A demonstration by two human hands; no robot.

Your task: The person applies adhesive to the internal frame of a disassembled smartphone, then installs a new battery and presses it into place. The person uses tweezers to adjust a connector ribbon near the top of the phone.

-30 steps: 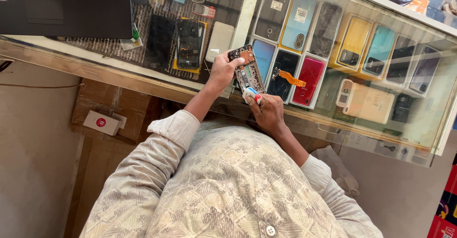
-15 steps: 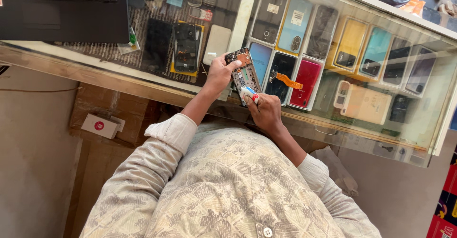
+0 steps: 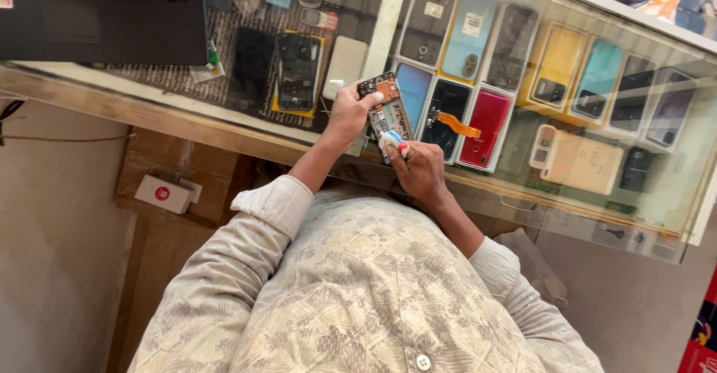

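Observation:
My left hand (image 3: 348, 114) grips an opened phone (image 3: 388, 109) with its back cover off, so the circuit board and an orange part show. It is held just above the glass counter top (image 3: 358, 14). My right hand (image 3: 420, 170) is closed around a small tool with a white, red and blue handle (image 3: 394, 144), whose tip rests at the phone's lower end. An orange flex cable (image 3: 457, 125) lies on the glass just right of the phone.
A black laptop (image 3: 104, 14) sits on the counter at the far left. Under the glass lie several phones and phone covers (image 3: 515, 59) in rows. A wooden counter edge (image 3: 172, 123) runs in front; a small white box (image 3: 164, 192) sits below.
The view has shifted slightly. Both hands stay on the phone and tool, nearly as before.

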